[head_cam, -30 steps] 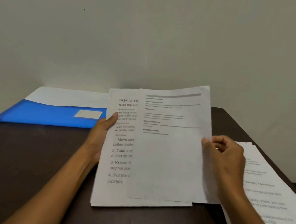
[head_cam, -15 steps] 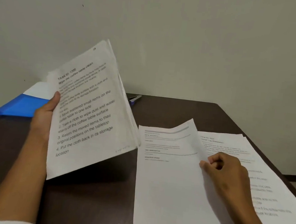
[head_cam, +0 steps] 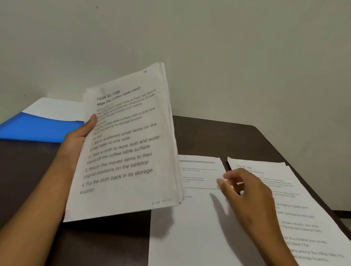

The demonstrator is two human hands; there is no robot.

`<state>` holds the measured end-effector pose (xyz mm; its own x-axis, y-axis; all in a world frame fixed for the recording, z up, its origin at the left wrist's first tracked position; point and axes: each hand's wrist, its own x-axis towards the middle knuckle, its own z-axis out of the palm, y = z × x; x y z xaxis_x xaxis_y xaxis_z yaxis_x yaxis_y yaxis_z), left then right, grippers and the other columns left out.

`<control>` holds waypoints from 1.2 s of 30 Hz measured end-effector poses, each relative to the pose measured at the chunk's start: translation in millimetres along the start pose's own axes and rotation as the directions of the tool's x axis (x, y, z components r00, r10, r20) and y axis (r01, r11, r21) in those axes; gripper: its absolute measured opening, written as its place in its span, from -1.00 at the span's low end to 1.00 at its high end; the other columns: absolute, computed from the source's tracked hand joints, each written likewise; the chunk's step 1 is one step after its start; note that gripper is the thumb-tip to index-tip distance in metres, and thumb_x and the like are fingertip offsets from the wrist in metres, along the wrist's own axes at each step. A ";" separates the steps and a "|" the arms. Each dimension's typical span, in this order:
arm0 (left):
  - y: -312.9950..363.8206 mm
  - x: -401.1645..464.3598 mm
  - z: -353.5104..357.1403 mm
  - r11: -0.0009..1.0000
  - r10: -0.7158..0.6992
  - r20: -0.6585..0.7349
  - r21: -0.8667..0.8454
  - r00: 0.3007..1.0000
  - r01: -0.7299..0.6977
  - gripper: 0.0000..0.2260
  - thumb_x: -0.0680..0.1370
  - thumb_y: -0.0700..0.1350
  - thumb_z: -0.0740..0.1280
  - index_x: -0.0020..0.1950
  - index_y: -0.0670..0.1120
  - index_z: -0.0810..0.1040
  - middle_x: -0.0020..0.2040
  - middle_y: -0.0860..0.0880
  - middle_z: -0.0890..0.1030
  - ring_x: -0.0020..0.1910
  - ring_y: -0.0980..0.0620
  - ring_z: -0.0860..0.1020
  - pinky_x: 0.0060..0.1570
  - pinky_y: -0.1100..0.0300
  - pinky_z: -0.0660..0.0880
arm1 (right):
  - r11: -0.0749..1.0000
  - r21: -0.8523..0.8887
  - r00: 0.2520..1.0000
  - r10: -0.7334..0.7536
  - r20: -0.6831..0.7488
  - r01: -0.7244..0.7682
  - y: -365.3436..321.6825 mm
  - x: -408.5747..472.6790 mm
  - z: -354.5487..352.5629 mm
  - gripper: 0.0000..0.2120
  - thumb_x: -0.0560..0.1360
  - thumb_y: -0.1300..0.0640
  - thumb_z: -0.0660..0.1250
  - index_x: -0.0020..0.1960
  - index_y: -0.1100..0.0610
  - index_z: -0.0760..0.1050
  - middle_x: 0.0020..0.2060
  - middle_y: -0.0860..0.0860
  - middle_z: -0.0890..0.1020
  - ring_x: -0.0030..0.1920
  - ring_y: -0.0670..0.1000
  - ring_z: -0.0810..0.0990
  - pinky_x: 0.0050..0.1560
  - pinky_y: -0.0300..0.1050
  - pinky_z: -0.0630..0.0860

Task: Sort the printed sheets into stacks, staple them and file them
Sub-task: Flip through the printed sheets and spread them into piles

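Sorting step: left hand (head_cam: 77, 144) grips wad (head_cam: 125, 149); right hand (head_cam: 248, 195) fingers loose, empty, above sheet (head_cam: 199, 231). Next: peel top page, match stack.

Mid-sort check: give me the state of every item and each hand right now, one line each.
Left hand: grips the held stack at its left edge.
Held stack: raised off the table, tilted, "Wipe the coffee table clean" page on top.
Right hand: fingers loose, above the laid sheet, holding nothing.
Laid sheet: flat on the table.
Right pile: flat, at the table's right edge.
Blue folder: flat, far left.
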<state>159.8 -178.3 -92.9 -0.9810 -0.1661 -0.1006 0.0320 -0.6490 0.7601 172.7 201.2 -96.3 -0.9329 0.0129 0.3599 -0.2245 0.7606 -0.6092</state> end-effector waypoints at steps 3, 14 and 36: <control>-12.1 5.5 12.0 0.999 -0.041 0.014 0.017 0.999 0.041 -0.60 0.69 0.08 0.27 0.44 -0.08 0.59 0.19 -0.09 0.69 0.03 -0.09 0.72 -0.05 0.00 0.72 | 0.898 0.436 0.981 -0.028 0.190 -0.059 -27.8 14.4 19.1 -0.78 0.67 -0.08 0.29 0.09 0.02 0.64 -0.01 -0.06 0.74 -0.03 -0.14 0.72 -0.11 -0.33 0.61; -23.1 18.3 15.5 0.982 -0.020 -0.058 0.187 0.998 0.030 -0.61 0.61 0.05 0.35 0.35 -0.14 0.62 0.28 -0.24 0.67 0.23 -0.28 0.65 0.17 -0.21 0.63 | 0.705 0.679 0.926 -0.085 0.368 -0.205 -53.4 42.3 64.2 -0.77 0.68 -0.01 0.33 0.22 0.12 0.57 0.06 0.00 0.77 0.07 0.04 0.76 0.11 0.11 0.67; -34.2 13.7 29.8 0.992 -0.082 -0.107 0.088 0.991 0.091 -0.65 0.65 0.01 0.29 0.32 -0.14 0.67 0.24 -0.21 0.70 0.13 -0.23 0.70 0.12 -0.16 0.63 | 0.735 0.665 0.978 -0.013 0.210 -0.133 -37.1 31.4 78.2 -0.81 0.63 0.21 0.39 0.22 0.04 0.56 0.06 -0.10 0.77 0.03 -0.04 0.77 0.01 0.04 0.73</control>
<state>139.5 -136.3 -101.2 -0.9543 -0.1907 -0.2301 -0.0745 -0.5938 0.8012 129.7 122.6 -117.7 -0.9682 -0.1333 0.2115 -0.2282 0.1253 -0.9655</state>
